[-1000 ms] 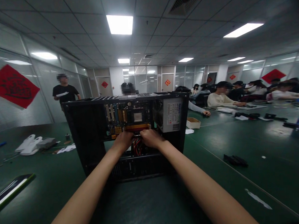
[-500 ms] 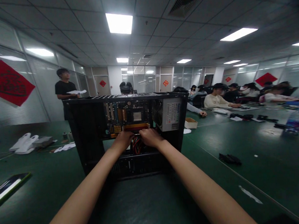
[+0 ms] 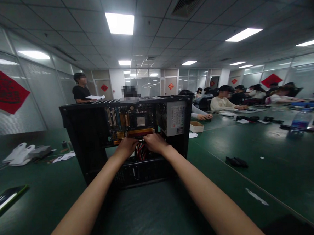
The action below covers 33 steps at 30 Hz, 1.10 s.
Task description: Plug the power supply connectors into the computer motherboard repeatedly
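Observation:
An open black computer case (image 3: 91, 135) stands upright on the table in front of me. Inside it is a motherboard (image 3: 127, 119) with a square processor (image 3: 140, 121), and a power supply (image 3: 176, 118) sits at the upper right. My left hand (image 3: 128, 146) and my right hand (image 3: 155, 143) reach in at the board's lower edge, just below the red and yellow memory slots (image 3: 140, 132). The fingers of both are bent and closed, with their tips close together. What they grip is hidden. Bundled red and dark cables (image 3: 141, 152) hang between and below them.
On the green table (image 3: 217, 191) to the left lie a white plastic bag (image 3: 19, 154), a grey box (image 3: 40, 151) and a phone-like slab (image 3: 9, 201). A small carton (image 3: 197, 126), a black pouch (image 3: 236, 162) and a water bottle (image 3: 300, 120) are to the right. Other people sit beyond.
The view has turned slightly right, so the case appears a little farther left. Both hands stay at the same spot in the case. The standing person at the back has shifted right.

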Each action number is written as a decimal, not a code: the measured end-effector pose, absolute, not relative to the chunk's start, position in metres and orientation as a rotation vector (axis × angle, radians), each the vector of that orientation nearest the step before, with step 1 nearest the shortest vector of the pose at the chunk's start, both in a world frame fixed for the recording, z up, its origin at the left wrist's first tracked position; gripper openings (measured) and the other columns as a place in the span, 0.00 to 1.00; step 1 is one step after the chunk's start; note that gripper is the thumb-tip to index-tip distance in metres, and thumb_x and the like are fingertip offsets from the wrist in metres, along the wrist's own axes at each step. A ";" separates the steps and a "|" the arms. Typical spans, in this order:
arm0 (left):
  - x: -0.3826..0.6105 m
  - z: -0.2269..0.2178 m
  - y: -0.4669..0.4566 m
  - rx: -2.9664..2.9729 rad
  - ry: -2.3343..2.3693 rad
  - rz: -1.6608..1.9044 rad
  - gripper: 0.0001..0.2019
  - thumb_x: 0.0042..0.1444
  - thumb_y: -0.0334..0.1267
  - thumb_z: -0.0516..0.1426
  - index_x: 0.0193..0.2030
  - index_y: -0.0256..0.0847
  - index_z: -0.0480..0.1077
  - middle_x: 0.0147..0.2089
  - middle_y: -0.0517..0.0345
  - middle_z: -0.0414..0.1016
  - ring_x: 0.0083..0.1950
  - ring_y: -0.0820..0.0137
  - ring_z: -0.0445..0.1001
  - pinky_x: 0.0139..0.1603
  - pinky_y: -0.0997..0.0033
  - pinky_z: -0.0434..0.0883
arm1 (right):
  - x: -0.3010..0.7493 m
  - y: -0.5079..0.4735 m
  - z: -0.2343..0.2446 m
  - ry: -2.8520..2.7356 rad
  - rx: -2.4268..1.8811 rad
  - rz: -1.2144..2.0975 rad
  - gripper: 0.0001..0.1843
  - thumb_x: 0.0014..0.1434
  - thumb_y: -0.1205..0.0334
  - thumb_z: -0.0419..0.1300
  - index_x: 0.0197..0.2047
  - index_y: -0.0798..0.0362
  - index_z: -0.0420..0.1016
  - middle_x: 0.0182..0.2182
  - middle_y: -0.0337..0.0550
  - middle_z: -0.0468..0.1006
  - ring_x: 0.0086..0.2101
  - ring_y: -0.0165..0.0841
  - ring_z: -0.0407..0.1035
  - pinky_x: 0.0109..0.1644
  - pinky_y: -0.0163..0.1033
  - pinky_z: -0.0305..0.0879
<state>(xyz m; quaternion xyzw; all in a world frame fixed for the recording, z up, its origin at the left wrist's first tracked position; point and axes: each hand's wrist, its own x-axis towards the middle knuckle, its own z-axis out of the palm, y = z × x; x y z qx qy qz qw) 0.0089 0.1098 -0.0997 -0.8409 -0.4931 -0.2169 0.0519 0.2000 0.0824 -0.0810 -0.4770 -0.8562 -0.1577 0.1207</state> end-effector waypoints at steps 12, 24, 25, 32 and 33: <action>0.016 -0.091 0.100 -2.507 -1.610 -0.573 0.14 0.63 0.37 0.53 0.46 0.43 0.80 0.45 0.49 0.82 0.46 0.62 0.79 0.45 0.70 0.70 | 0.198 0.085 -0.081 -2.505 -1.411 -0.476 0.13 0.64 0.66 0.50 0.48 0.56 0.72 0.46 0.55 0.79 0.46 0.44 0.75 0.46 0.44 0.68; 0.023 -0.084 0.089 -2.478 -1.653 -0.552 0.14 0.63 0.38 0.53 0.45 0.44 0.80 0.43 0.50 0.82 0.46 0.63 0.79 0.47 0.70 0.70 | 0.204 0.085 -0.088 -2.430 -1.454 -0.372 0.11 0.64 0.65 0.53 0.47 0.56 0.72 0.45 0.54 0.78 0.46 0.39 0.73 0.46 0.38 0.65; 0.024 -0.084 0.088 -2.477 -1.652 -0.552 0.14 0.63 0.38 0.53 0.45 0.44 0.80 0.43 0.50 0.82 0.46 0.63 0.79 0.47 0.70 0.70 | 0.205 0.086 -0.089 -2.428 -1.449 -0.364 0.11 0.64 0.65 0.53 0.47 0.56 0.73 0.45 0.53 0.78 0.46 0.39 0.73 0.46 0.37 0.64; 0.025 -0.085 0.088 -2.472 -1.646 -0.547 0.14 0.63 0.39 0.52 0.42 0.41 0.80 0.41 0.46 0.82 0.43 0.61 0.79 0.43 0.68 0.71 | 0.207 0.090 -0.090 -2.423 -1.461 -0.335 0.14 0.65 0.67 0.51 0.50 0.55 0.74 0.46 0.52 0.78 0.47 0.38 0.72 0.47 0.36 0.63; 0.025 -0.085 0.088 -2.475 -1.645 -0.551 0.14 0.62 0.39 0.52 0.42 0.41 0.80 0.41 0.46 0.82 0.43 0.61 0.79 0.42 0.68 0.71 | 0.207 0.091 -0.091 -2.425 -1.468 -0.329 0.14 0.65 0.68 0.52 0.51 0.55 0.74 0.47 0.52 0.78 0.47 0.38 0.72 0.48 0.36 0.63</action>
